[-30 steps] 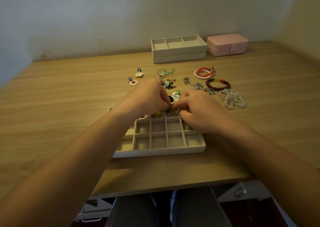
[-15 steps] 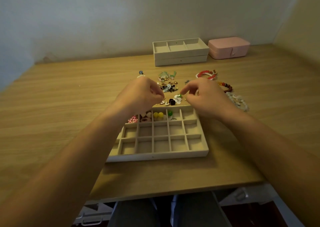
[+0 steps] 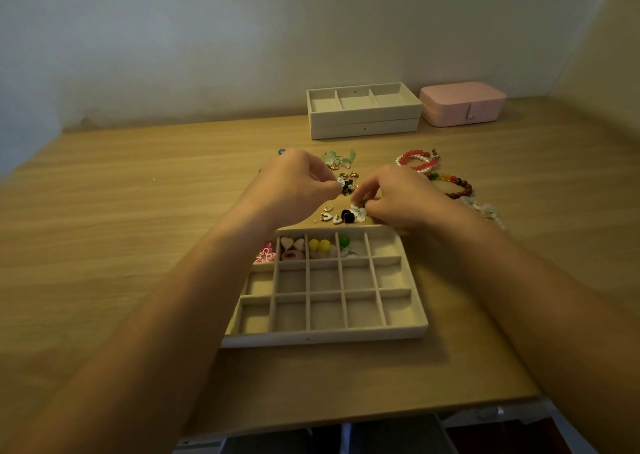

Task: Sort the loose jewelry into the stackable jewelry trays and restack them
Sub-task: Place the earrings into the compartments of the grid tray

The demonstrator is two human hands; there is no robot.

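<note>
Care mattered: your right hand [image 3: 405, 200] pinched the light, fragile white flower earring [image 3: 358, 212] by its rim; whether your left hand [image 3: 294, 183] held anything was unclear.

Three trays: one gridded tray [image 3: 325, 337] with fifteen compartments, plus two stacked trays [image 3: 363, 121]. One pink box [image 3: 462, 103]. Four bracelets [image 3: 462, 187]. Two yellow balls [image 3: 314, 244], two hearts [image 3: 286, 243], one white flower earring [image 3: 358, 211]. Two hands: left hand [image 3: 294, 183], right hand [image 3: 401, 199].

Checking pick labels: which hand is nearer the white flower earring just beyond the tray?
Right. The right hand pinches the white flower earring; the left hand is farther back and to its left, beside the earring pile.
</note>
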